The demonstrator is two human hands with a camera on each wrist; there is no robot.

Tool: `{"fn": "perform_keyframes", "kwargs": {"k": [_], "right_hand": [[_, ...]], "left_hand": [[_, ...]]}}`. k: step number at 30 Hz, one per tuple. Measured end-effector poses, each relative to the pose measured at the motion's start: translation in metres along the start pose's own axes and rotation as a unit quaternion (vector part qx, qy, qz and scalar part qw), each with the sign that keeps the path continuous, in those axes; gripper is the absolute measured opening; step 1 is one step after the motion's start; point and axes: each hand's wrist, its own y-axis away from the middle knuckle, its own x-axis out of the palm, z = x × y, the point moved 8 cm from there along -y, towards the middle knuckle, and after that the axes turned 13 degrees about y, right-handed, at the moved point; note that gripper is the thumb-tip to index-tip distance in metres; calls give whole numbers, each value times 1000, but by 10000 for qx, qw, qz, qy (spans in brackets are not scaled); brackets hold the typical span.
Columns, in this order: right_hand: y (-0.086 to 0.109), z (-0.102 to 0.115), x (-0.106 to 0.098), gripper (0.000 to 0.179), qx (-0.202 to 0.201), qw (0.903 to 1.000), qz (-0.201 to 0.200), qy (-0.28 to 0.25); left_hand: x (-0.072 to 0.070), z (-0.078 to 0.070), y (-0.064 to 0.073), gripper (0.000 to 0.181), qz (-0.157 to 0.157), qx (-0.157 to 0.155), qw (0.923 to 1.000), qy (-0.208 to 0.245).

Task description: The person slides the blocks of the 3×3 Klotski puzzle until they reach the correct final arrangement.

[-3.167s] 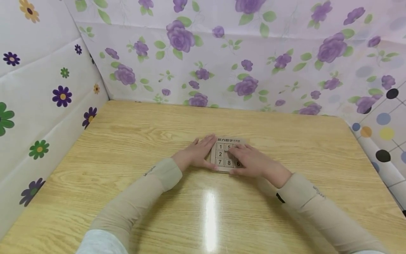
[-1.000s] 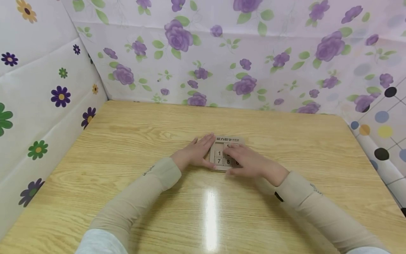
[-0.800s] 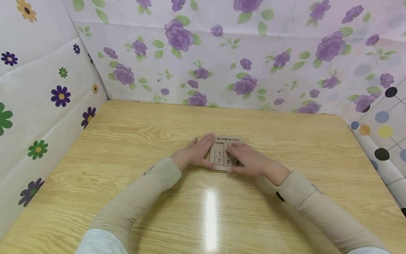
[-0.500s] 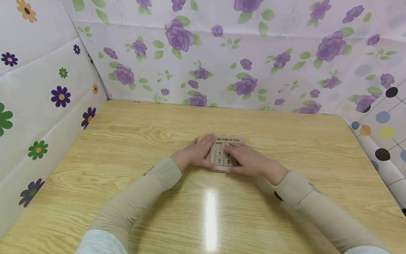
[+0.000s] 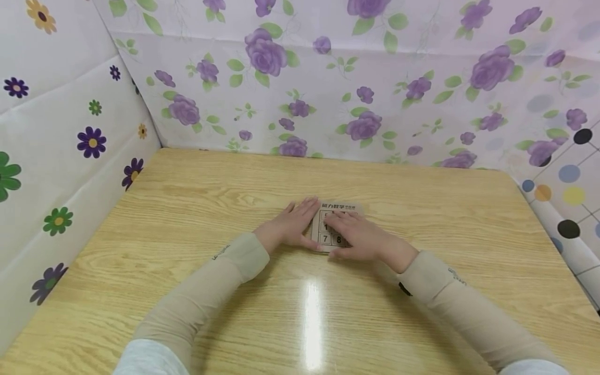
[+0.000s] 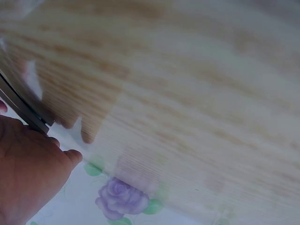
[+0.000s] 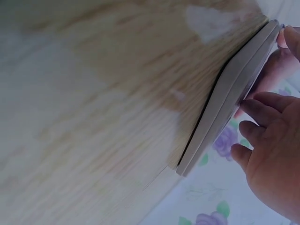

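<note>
A sliding number puzzle lies flat on the wooden table, with Chinese lettering along its far edge. My left hand rests against its left side, fingers straight and thumb at the near corner. Over the board reaches my right hand, its fingertips touching the tiles near the 5 tile at the far left. The 7 tile and 8 tile show in the near row; the right hand covers the tiles on the right. In the right wrist view the board's thick edge lies beside the loosely extended fingers.
The wooden table spreads around the board and carries a bright light reflection in front. Behind it hangs a purple-flowered cloth wall, with patterned panels at left and right.
Earlier, the 1 tile moved from the far-left corner to the middle row and the 2 tile shifted right. The right hand then slid the 5 tile left into the far-left corner. The left hand stayed put.
</note>
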Motion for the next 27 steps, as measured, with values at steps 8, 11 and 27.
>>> {"fn": "perform_keyframes", "kwargs": {"k": [8, 11, 27], "right_hand": [[13, -2, -5, 75, -88, 9997, -203, -70], [20, -1, -5, 73, -90, 9999, -106, -19], [18, -18, 0, 73, 157, 9997, -43, -179]], "left_hand": [[-3, -2, 1, 116, -13, 32, 10000, -20], [-5, -2, 2, 116, -5, 28, 10000, -16], [-2, -4, 3, 116, -2, 31, 10000, -26]]}}
